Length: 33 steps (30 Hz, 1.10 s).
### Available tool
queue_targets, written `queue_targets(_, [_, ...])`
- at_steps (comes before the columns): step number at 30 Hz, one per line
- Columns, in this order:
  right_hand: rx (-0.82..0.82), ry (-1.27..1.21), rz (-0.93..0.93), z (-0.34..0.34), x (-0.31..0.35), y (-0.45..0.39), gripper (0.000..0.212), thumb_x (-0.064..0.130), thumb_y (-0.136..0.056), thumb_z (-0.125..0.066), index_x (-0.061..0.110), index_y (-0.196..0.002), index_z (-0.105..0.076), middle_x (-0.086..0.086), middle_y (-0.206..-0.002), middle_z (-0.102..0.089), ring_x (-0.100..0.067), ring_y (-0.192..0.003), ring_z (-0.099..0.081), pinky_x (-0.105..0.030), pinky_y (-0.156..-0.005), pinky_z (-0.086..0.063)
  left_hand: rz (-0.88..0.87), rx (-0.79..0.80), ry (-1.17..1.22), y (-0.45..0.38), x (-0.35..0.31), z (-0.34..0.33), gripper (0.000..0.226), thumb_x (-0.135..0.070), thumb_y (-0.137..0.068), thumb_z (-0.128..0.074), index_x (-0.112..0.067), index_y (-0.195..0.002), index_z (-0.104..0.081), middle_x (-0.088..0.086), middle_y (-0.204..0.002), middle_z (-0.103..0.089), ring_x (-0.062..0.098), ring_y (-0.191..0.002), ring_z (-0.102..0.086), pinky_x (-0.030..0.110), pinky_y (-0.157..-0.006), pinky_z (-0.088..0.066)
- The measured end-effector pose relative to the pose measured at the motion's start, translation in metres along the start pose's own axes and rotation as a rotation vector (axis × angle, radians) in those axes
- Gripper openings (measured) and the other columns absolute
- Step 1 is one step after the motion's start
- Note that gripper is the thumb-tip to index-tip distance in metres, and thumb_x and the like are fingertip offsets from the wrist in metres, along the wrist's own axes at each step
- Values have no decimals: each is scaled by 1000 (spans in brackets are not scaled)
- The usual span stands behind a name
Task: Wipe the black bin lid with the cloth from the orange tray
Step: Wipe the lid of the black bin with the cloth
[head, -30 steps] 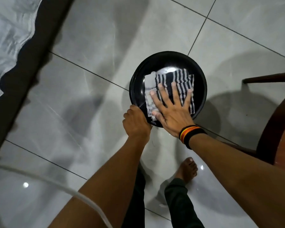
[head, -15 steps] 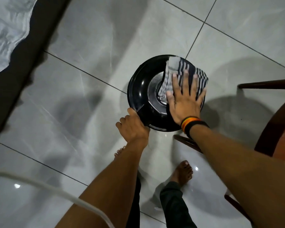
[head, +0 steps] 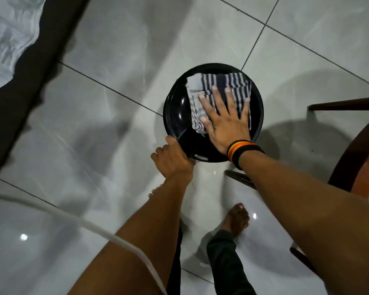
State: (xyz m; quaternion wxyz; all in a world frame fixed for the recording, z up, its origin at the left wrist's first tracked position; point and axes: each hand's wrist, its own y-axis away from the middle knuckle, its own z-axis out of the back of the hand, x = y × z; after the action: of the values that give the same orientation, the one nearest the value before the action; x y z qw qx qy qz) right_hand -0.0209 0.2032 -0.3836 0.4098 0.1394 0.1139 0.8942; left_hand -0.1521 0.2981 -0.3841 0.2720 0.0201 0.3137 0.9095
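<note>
At the far left a crumpled white sheet (head: 8,37) hangs over a dark bed edge above the glossy grey tiled floor (head: 107,50). Further right, the left hand (head: 172,159) has its fingers clamped on the near-left rim of the round glossy black plastic bin lid (head: 176,114), steadying it. On the lid lies the folded navy-and-white striped cloth (head: 219,81), covering its upper right part. The right hand (head: 226,122), with a black, orange and yellow wristband (head: 242,151), presses flat on the cloth, fingers spread apart. The wiping step looks to be under way; the bare left part of the lid likely needs the next sweep, with the rim held firm.
</note>
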Motion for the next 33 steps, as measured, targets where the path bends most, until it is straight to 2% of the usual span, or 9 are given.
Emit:
queue_targets(5, [71,-56,-144,-15,21,57,60,52,-105,-21,38,-159,2,1,-170,10,-31,-156,11,-75,-115,3,-32,27,-148,15,25,-1,58,-29,-80,-82,-14,-125,-49,10,-113,-71,31,-107,-63,41,-98,-45])
queue_targets(9, [59,19,29,-18,29,61,63,52,-104,-22,32,-160,-1,-1,-171,5,-31,-157,5,-77,-114,-4,-48,37,-172,10,33,1,56,-20,-79,-82,-12,-122,-49,11,-117,-67,32,-109,-61,41,-98,-45])
queue_targets(12, [65,9,119,-14,27,46,63,55,-104,-23,36,-160,0,1,-171,5,-28,-157,5,-75,-115,-1,-54,19,-127,11,37,0,79,-22,-79,-83,-6,-142,-38,17,-137,-57,36,-125,-54,45,-107,-44])
queue_targets(15, [62,-22,66,-16,25,49,63,56,-105,-23,37,-159,2,2,-170,7,-27,-157,7,-73,-117,1,-166,-7,-95,22,39,-5,125,-22,-78,-86,-4,-162,4,21,-171,-8,40,-158,-13,50,-128,-22])
queue_targets(17, [67,-6,62,-16,25,50,63,56,-105,-22,36,-159,4,2,-170,9,-27,-157,8,-72,-117,0,-267,-33,-96,35,35,-9,135,-26,-79,-86,-5,-161,19,19,-171,17,36,-159,13,49,-130,-8])
queue_targets(20, [75,3,68,-13,25,47,63,56,-105,-20,35,-159,5,1,-170,10,-27,-157,8,-72,-117,-1,-362,29,-172,63,26,-18,135,-42,-83,-79,0,-158,25,21,-166,32,36,-155,27,50,-130,-3])
queue_targets(23, [72,18,110,-11,20,44,63,55,-105,-20,35,-159,4,1,-170,10,-28,-157,9,-73,-117,-1,-319,102,-198,73,20,-27,137,-54,-83,-74,1,-156,28,24,-162,39,38,-152,33,53,-129,-1])
queue_targets(28, [83,30,171,-5,20,30,62,55,-105,-21,36,-159,1,1,-170,8,-29,-156,10,-77,-114,0,-316,130,-191,68,19,-37,137,-59,-83,-71,-3,-156,30,22,-159,44,39,-150,37,58,-127,8])
queue_targets(33, [121,-11,157,12,41,-4,70,62,-95,-40,39,-157,-16,0,-171,2,-31,-156,13,-83,-108,5,-286,196,-228,66,12,-33,139,-62,-83,-69,-4,-154,34,25,-157,45,41,-147,41,59,-125,14])
